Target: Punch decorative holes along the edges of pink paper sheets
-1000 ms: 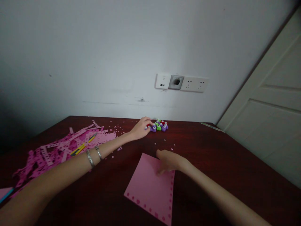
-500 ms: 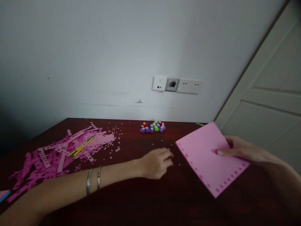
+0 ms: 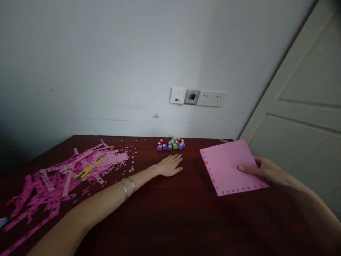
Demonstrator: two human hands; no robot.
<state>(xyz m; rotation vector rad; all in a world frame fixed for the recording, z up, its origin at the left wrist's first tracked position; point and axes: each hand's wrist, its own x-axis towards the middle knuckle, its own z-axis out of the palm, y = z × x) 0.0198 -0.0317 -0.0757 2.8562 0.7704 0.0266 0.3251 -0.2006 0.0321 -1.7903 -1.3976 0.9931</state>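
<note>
My right hand (image 3: 268,171) grips the right edge of a pink sheet (image 3: 229,165) with punched holes along two borders, thumb on top; the sheet lies low over the dark red table (image 3: 186,213) at the right. My left hand (image 3: 170,165) lies flat on the table with fingers stretched out, holding nothing. Two silver bangles (image 3: 128,185) circle its wrist. Just beyond its fingertips sits a cluster of small purple, red and green craft punches (image 3: 171,143) near the table's far edge.
A heap of pink paper strips and scraps (image 3: 61,174) covers the table's left side, with a yellow utility knife (image 3: 87,169) on it. Wall sockets (image 3: 197,97) sit on the white wall behind. A pale door (image 3: 301,117) stands at the right.
My right hand lifted the pink sheet from the table's middle and carried it right, lowering it there. My left hand left the punches, drew back, then lay flat just short of them.
</note>
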